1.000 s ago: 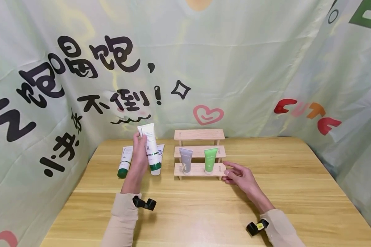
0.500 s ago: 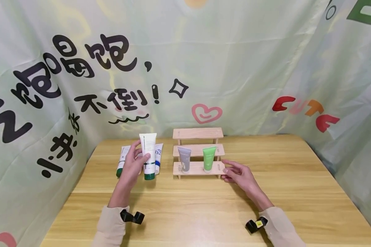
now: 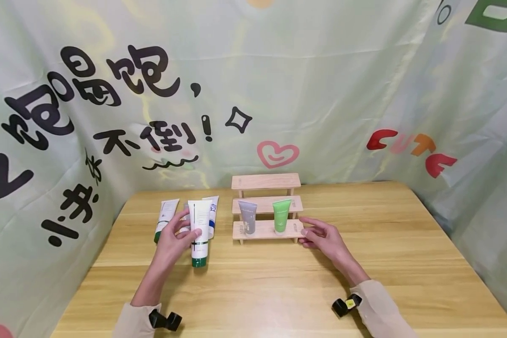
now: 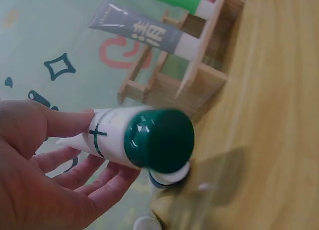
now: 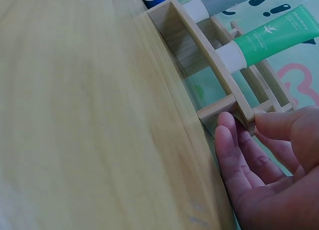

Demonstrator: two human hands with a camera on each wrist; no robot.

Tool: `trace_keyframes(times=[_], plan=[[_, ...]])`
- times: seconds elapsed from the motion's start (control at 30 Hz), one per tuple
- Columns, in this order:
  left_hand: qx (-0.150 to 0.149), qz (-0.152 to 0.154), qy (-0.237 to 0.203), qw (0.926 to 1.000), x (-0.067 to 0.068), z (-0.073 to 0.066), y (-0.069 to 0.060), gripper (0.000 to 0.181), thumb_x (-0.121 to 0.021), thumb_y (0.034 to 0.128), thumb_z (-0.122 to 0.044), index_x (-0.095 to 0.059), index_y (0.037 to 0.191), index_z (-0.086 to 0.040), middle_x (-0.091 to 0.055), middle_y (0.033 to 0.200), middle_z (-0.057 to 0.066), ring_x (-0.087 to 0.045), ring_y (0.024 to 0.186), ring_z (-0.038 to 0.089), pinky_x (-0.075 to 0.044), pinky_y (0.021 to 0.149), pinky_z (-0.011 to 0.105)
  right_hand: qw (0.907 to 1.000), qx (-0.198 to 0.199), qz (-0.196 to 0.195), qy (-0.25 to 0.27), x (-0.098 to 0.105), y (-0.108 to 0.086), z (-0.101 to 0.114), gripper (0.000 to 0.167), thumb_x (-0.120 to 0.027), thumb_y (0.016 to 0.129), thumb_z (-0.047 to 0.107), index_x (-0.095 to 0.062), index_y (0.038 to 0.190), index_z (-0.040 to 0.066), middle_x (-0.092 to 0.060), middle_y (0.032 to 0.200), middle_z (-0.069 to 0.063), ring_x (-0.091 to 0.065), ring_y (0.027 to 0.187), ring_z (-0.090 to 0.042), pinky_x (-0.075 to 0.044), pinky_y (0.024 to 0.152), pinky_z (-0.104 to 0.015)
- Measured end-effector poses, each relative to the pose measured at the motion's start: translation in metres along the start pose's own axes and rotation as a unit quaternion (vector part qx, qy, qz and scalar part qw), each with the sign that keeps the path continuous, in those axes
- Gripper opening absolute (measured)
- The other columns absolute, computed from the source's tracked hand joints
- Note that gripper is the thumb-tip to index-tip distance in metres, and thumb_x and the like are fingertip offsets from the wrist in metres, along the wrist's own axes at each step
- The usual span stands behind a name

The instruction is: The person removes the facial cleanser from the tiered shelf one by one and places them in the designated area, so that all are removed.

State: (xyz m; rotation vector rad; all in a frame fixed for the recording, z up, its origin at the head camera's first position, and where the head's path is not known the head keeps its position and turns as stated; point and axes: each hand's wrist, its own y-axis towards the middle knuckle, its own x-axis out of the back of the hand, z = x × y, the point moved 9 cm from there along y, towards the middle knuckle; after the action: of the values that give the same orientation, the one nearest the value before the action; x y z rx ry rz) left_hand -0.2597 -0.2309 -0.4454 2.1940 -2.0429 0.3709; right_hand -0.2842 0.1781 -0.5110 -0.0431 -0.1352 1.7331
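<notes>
My left hand [image 3: 173,239] grips a white tube with a green cap [image 3: 200,225] between thumb and fingers, cap downward, in front of the other tubes; the left wrist view shows its green cap [image 4: 167,140] near the camera. My right hand [image 3: 327,239] holds the right end of the lowest step of a three-step wooden rack [image 3: 262,231], thumb on top and fingers below, as the right wrist view shows [image 5: 274,165]. A grey tube [image 3: 249,218] and a green tube [image 3: 280,216] stand upright on that lowest step.
Left of the rack, a white tube with a green cap [image 3: 167,213] and a blue-capped one [image 3: 213,213] are on the wooden table [image 3: 262,291]. Another tube is partly hidden behind my left hand. A printed cloth [image 3: 329,94] hangs behind the table.
My left hand has brought the white tube down and nearer to me, and its green cap now shows. My right hand has stayed at the rack's end. The head view has shifted slightly.
</notes>
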Motion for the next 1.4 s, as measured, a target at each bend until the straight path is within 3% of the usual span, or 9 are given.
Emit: trace_keyframes(times=[0.37, 0.67, 0.9, 1.2, 1.4], plan=[[0.018, 0.003, 0.020, 0.9996, -0.007, 0.019, -0.022, 0.070, -0.077, 0.0931, -0.014, -0.043, 0.154, -0.012, -0.053, 0.137, 0.019, -0.066, 0.101, 0.027, -0.061, 0.071, 0.033, 0.9999, 0.004, 0.008, 0.006, -0.001, -0.001, 0.000, 0.048, -0.061, 0.103, 0.004, -0.049, 0.148, -0.004, -0.067, 0.121, -0.028, -0.073, 0.095, -0.027, -0.061, 0.083, -0.035], [0.039, 0.006, 0.036, 0.9986, -0.008, 0.038, -0.034, 0.071, -0.077, 0.0924, -0.012, -0.042, 0.154, -0.010, -0.055, 0.136, 0.021, -0.066, 0.096, 0.026, -0.058, 0.070, 0.029, 0.9999, 0.013, 0.006, 0.003, -0.001, 0.000, 0.004, 0.047, -0.061, 0.102, 0.004, -0.050, 0.147, -0.004, -0.068, 0.120, -0.029, -0.073, 0.094, -0.027, -0.061, 0.083, -0.034], [0.031, 0.024, 0.032, 0.9987, -0.013, 0.045, -0.044, 0.067, -0.077, 0.0909, -0.006, -0.046, 0.150, -0.007, -0.059, 0.126, 0.022, -0.067, 0.087, 0.025, -0.056, 0.062, 0.031, 0.9999, 0.008, 0.004, 0.005, -0.001, 0.000, 0.001, 0.047, -0.061, 0.102, 0.004, -0.050, 0.147, -0.004, -0.068, 0.119, -0.028, -0.073, 0.093, -0.026, -0.061, 0.082, -0.034], [0.032, 0.013, 0.124, 0.9917, -0.017, 0.051, -0.046, 0.063, -0.080, 0.0887, -0.007, -0.050, 0.144, 0.001, -0.063, 0.116, 0.019, -0.063, 0.087, 0.023, -0.055, 0.064, 0.031, 1.0000, 0.005, 0.005, 0.007, -0.001, 0.000, 0.000, 0.048, -0.061, 0.103, 0.004, -0.049, 0.148, -0.003, -0.068, 0.120, -0.027, -0.073, 0.094, -0.026, -0.061, 0.083, -0.034], [0.018, 0.014, 0.196, 0.9804, -0.019, 0.049, -0.045, 0.062, -0.080, 0.0890, -0.012, -0.052, 0.143, 0.002, -0.063, 0.105, 0.012, -0.059, 0.085, 0.021, -0.051, 0.067, 0.030, 1.0000, 0.006, 0.004, 0.006, -0.001, 0.000, 0.000, 0.047, -0.061, 0.103, 0.004, -0.049, 0.148, -0.004, -0.068, 0.119, -0.027, -0.073, 0.094, -0.026, -0.061, 0.083, -0.034]])
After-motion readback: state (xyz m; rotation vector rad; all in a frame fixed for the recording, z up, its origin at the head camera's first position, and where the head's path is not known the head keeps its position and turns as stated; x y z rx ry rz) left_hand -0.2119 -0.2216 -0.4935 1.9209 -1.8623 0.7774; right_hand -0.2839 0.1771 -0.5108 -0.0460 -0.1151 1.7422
